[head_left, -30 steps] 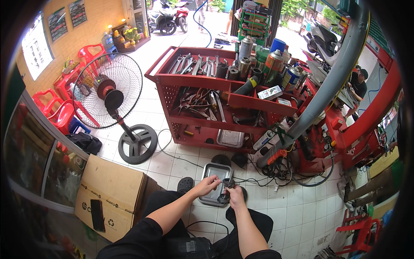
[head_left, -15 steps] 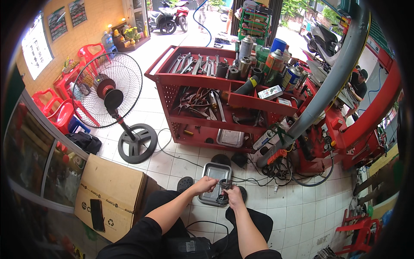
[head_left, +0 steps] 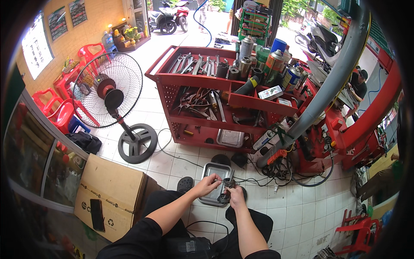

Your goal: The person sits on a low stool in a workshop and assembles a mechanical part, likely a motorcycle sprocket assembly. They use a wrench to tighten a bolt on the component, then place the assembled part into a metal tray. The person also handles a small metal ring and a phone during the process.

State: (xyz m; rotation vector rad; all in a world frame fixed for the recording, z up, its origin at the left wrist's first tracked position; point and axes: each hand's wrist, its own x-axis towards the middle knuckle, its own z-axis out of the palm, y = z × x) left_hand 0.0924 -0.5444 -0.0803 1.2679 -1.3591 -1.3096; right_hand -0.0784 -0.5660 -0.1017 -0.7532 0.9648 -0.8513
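My right hand point(head_left: 236, 197) is closed around a dark metal part point(head_left: 229, 183) that has a round, ring-like upper end; its exact kind is too small to make out. Beside that ring is my left hand point(head_left: 208, 185), fingertips pinched together and reaching to the part's left side. Whatever the pinch holds, if anything, does not show clearly. Both hands are above a grey metal tray point(head_left: 209, 202) on the floor, between my feet. Another dark piece point(head_left: 223, 198) shows just below the part; I cannot tell whether the two are joined.
A red tool cart point(head_left: 172, 103) with wrenches, pliers and spray cans stands ahead. To the left are a black pedestal fan point(head_left: 108, 90) and a cardboard box point(head_left: 103, 194) bearing a phone point(head_left: 97, 215). Cables point(head_left: 276, 166) lie at right. A person point(head_left: 359, 86) is at far right.
My left hand's fingers have stretched slightly right and up, toward the part's ring. The part has tilted a little in my right hand, which otherwise stays in place.
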